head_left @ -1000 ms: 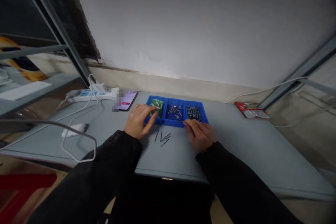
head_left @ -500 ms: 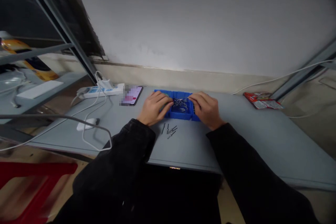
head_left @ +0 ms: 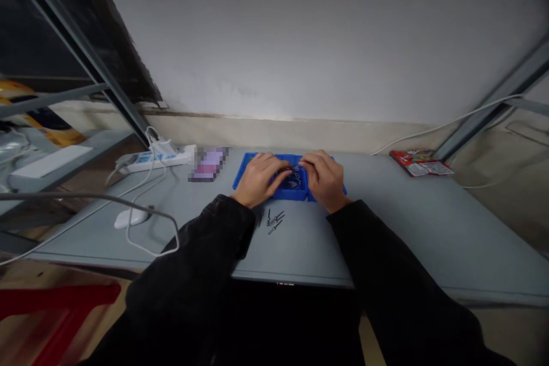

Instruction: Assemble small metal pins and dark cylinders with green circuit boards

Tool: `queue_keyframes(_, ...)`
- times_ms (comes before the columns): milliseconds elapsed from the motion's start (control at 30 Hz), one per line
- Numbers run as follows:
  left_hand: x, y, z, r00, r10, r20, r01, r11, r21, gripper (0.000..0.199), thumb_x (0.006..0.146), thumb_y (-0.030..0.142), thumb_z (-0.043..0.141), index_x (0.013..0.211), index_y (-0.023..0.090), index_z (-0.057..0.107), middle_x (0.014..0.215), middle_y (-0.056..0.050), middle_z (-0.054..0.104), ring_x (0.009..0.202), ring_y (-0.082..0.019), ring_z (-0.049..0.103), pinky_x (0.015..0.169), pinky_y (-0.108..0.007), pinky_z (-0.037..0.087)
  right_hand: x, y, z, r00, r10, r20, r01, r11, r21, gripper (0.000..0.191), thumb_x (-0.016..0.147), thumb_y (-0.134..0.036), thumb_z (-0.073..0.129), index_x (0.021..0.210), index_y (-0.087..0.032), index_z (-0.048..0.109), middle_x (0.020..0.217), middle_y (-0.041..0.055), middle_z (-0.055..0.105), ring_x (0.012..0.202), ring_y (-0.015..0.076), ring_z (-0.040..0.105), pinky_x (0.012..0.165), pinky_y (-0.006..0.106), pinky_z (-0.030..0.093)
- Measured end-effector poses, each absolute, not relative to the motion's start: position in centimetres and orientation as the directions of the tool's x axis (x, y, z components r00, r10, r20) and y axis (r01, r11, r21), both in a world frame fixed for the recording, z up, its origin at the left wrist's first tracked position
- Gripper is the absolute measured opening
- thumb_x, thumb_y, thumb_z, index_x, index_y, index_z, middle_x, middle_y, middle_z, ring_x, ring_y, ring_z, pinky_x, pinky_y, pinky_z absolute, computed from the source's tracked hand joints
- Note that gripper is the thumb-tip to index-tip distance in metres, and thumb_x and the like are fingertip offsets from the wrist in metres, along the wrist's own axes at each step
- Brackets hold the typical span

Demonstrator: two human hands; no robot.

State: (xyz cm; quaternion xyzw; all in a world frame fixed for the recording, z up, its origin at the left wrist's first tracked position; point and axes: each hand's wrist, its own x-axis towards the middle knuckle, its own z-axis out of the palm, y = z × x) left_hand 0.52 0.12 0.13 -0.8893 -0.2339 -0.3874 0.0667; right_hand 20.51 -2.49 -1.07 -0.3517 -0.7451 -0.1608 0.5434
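Since the curled left hand (head_left: 259,180) and right hand (head_left: 325,180) hid any hold, a knock could have spilled the blue plastic tray (head_left: 291,196) of thin metal pins (head_left: 294,178).

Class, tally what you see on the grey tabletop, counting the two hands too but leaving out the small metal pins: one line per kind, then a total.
Bare hands, left hand and right hand: 2
Blue plastic compartment tray: 1
White power strip: 1
Smartphone: 1
White computer mouse: 1
Red-and-white packet: 1
Total: 7
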Motion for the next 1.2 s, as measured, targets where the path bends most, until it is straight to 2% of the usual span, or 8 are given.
queue_keyframes(133, 0.7, -0.4, -0.4, 0.581, 0.37, 0.725, 0.434, -0.894, 0.11, 0.019, 0.1, 0.03, 0.052, 0.105, 0.017, 0.063, 0.09, -0.005, 0.068, 0.084, -0.018, 0.057, 0.08, -0.033, 0.041, 20.5, -2.9, -1.1, -0.124, 0.376, 0.918, 0.69, 0.698, -0.192, 0.018, 0.1, -0.028, 0.053, 0.085, -0.021, 0.061, 0.076, 0.0017, 0.064, 0.072, 0.0148, 0.06, 0.07, 0.029, 0.049)
queue_keyframes(300, 0.9, -0.7, -0.7, 0.527, 0.408, 0.746, 0.403, -0.892, 0.204, 0.017, 0.099, 0.029, 0.054, 0.1, 0.016, 0.064, 0.087, -0.004, 0.066, 0.082, -0.017, 0.056, 0.077, -0.033, 0.042, 20.2, -3.3, -1.1, -0.15, 0.421, 0.894, 0.669, 0.709, -0.222, 0.023, 0.098, -0.028, 0.056, 0.078, -0.02, 0.059, 0.07, -0.0002, 0.059, 0.066, 0.0128, 0.056, 0.065, 0.027, 0.045)
queue_keyframes(367, 0.9, -0.7, -0.7, 0.513, 0.421, 0.748, 0.404, -0.887, 0.222, 0.016, 0.098, 0.029, 0.054, 0.099, 0.017, 0.064, 0.087, -0.004, 0.065, 0.082, -0.017, 0.056, 0.077, -0.033, 0.042, 20.2, -3.5, -1.2, -0.169, 0.437, 0.883, 0.663, 0.714, -0.227, 0.02, 0.098, -0.028, 0.057, 0.08, -0.019, 0.06, 0.071, 0.0002, 0.061, 0.067, 0.013, 0.057, 0.066, 0.027, 0.045)
queue_keyframes(467, 0.8, -0.7, -0.7, 0.485, 0.434, 0.76, 0.421, -0.877, 0.232, 0.016, 0.098, 0.03, 0.054, 0.098, 0.017, 0.064, 0.086, -0.004, 0.065, 0.081, -0.017, 0.056, 0.077, -0.033, 0.041, 20.2, -3.6, -1.2, -0.176, 0.468, 0.866, 0.661, 0.708, -0.248, 0.012, 0.098, -0.027, 0.055, 0.098, -0.019, 0.063, 0.077, 0.0013, 0.063, 0.071, 0.0139, 0.059, 0.067, 0.027, 0.047)
queue_keyframes(533, 0.8, -0.7, -0.7, 0.464, 0.438, 0.77, 0.43, -0.871, 0.237, 0.016, 0.099, 0.03, 0.054, 0.097, 0.017, 0.064, 0.085, -0.003, 0.065, 0.08, -0.017, 0.056, 0.078, -0.033, 0.041, 20.3, -3.6, -1.2, -0.172, 0.477, 0.862, 0.656, 0.708, -0.26, 0.013, 0.099, -0.025, 0.053, 0.106, -0.019, 0.062, 0.081, 0.002, 0.064, 0.075, 0.0142, 0.061, 0.069, 0.027, 0.048)
queue_keyframes(700, 0.7, -0.8, -0.5, 0.477, 0.439, 0.761, 0.429, -0.872, 0.234, 0.017, 0.099, 0.029, 0.052, 0.097, 0.017, 0.064, 0.086, -0.003, 0.066, 0.08, -0.017, 0.056, 0.078, -0.033, 0.041, 20.3, -3.5, -1.2, -0.195, 0.475, 0.858, 0.654, 0.715, -0.247, 0.016, 0.101, -0.022, 0.047, 0.097, -0.02, 0.063, 0.087, 0.0036, 0.066, 0.082, 0.0154, 0.062, 0.076, 0.03, 0.05)
queue_keyframes(933, 0.7, -0.8, -0.6, 0.463, 0.448, 0.765, 0.439, -0.865, 0.242, 0.02, 0.1, 0.031, 0.05, 0.099, 0.017, 0.064, 0.087, -0.004, 0.067, 0.081, -0.017, 0.057, 0.078, -0.033, 0.043, 20.3, -3.5, -1.2, -0.205, 0.486, 0.85, 0.649, 0.718, -0.254, 0.019, 0.1, -0.026, 0.049, 0.087, -0.021, 0.061, 0.082, 0.0024, 0.062, 0.078, 0.0151, 0.06, 0.072, 0.029, 0.049)
queue_keyframes(1200, 0.7, -0.8, -0.6, 0.461, 0.44, 0.771, 0.433, -0.869, 0.237, 0.02, 0.1, 0.03, 0.05, 0.098, 0.017, 0.064, 0.083, -0.003, 0.065, 0.078, -0.016, 0.056, 0.077, -0.032, 0.042, 20.2, -3.7, -1.2, -0.174, 0.519, 0.837, 0.67, 0.685, -0.286, 0.011, 0.1, -0.024, 0.049, 0.1, -0.02, 0.059, 0.086, 0.0027, 0.064, 0.075, 0.0143, 0.06, 0.068, 0.027, 0.047)
